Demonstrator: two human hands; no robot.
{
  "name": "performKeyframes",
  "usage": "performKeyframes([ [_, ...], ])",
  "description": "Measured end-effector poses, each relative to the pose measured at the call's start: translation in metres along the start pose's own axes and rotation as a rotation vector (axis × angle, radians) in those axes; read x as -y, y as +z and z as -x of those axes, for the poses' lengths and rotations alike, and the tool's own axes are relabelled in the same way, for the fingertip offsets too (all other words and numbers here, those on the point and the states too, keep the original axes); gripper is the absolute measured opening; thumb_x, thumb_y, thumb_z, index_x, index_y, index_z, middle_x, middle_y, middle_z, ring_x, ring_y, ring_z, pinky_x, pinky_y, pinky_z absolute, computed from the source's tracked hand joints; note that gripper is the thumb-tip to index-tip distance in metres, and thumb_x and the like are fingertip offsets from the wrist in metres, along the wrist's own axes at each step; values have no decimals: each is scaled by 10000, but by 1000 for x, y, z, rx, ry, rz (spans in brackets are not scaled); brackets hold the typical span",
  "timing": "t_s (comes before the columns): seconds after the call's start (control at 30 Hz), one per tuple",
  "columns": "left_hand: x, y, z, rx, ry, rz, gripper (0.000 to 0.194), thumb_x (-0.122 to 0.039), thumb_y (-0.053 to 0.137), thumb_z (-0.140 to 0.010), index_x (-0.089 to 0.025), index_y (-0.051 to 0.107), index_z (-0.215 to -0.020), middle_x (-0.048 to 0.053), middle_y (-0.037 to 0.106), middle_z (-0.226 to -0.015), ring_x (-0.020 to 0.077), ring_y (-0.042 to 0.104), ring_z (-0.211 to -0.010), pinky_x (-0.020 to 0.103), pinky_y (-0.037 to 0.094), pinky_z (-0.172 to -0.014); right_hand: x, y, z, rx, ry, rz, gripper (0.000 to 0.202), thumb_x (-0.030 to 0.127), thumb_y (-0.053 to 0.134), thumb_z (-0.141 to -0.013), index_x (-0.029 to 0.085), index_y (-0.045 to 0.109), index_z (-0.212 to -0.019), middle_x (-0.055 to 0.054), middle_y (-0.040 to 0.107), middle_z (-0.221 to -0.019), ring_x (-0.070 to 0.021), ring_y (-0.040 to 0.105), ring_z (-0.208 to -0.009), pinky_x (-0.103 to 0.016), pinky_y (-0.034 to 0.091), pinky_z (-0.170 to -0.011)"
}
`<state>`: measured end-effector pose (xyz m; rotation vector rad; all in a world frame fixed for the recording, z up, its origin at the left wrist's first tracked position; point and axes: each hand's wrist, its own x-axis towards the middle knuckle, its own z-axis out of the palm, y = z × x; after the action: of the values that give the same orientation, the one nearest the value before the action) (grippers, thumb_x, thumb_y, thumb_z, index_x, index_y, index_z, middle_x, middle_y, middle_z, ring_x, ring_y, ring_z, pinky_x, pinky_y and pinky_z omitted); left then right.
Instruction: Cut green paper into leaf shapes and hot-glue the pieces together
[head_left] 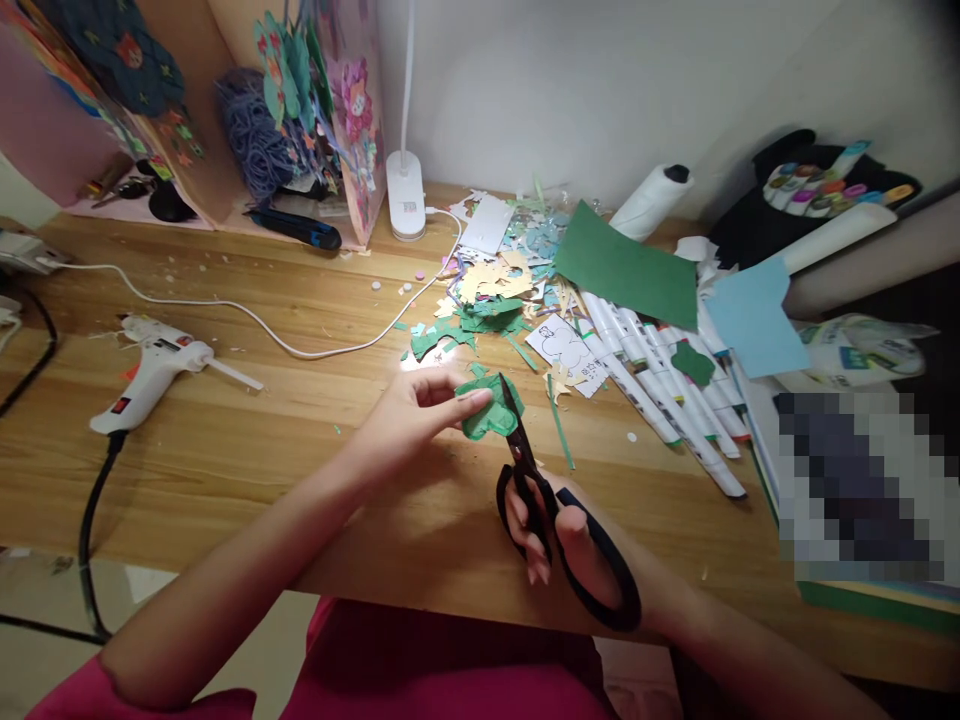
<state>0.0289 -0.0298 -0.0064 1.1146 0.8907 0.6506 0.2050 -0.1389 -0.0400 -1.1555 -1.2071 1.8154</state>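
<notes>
My left hand [427, 400] pinches a small green paper cutout [480, 425] with scalloped edges between thumb and fingers. Through the handle loops of a pair of black scissors [523, 452] go the thumb and fingers of my right hand [574, 550]. The blades point away from me and lie at the right edge of the green paper. Whether they are parted around the paper is hard to make out. Just beyond my left hand lie green paper scraps [446, 338] on the wooden desk [300, 420].
A white glue gun [150, 370] rests at the left, its black cord over the front edge. Several markers [660, 390], a dark green sheet [630, 265] and a line-drawn paper [562, 350] lie to the right. A lamp base [406, 195] and utility knife [296, 229] are behind.
</notes>
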Motion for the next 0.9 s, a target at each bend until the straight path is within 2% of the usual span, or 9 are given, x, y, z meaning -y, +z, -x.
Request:
performKeyframes([
  [0.13, 6, 13, 4, -35, -29, 54, 235, -377, 679, -741, -143, 660, -749, 16, 681, -765, 109, 608, -703, 218, 470, -703, 4, 2, -2, -50, -61, 76, 698, 855, 306, -652, 187, 454, -793, 45, 419, -629, -83, 386, -459, -236, 413, -448],
  [0.23, 8, 17, 5, -21, -48, 89, 212, -361, 690, -733, -154, 649, -753, 9, 680, -771, 112, 618, -724, 220, 478, -710, 4, 0, -2, -46, -64, 26, 696, 858, 327, -638, 188, 453, -780, 47, 418, -629, -81, 387, -458, -230, 402, -444],
  [0.37, 7, 16, 6, -17, -52, 94, 214, -355, 692, -735, -146, 645, -740, 3, 671, -744, 106, 613, -707, 213, 479, -696, 5, -1, -2, -37, -27, -68, 694, 866, 383, -594, 191, 443, -740, 58, 398, -609, -68, 343, -449, -208, 392, -418],
  [0.7, 7, 18, 6, -68, -17, 94, 231, -367, 712, -709, -144, 653, -717, 12, 689, -736, 114, 621, -689, 224, 492, -696, 4, 0, -1, -67, 12, -94, 689, 861, 429, -571, 190, 459, -722, 85, 376, -523, -54, 329, -369, -187, 368, -348],
  [0.9, 7, 15, 5, -135, -8, 66, 242, -378, 698, -722, -149, 707, -801, 26, 710, -800, 132, 631, -748, 231, 495, -722, 4, -3, -3, -50, 33, -118, 688, 862, 457, -550, 191, 451, -700, 88, 375, -523, -48, 323, -350, -185, 370, -331],
])
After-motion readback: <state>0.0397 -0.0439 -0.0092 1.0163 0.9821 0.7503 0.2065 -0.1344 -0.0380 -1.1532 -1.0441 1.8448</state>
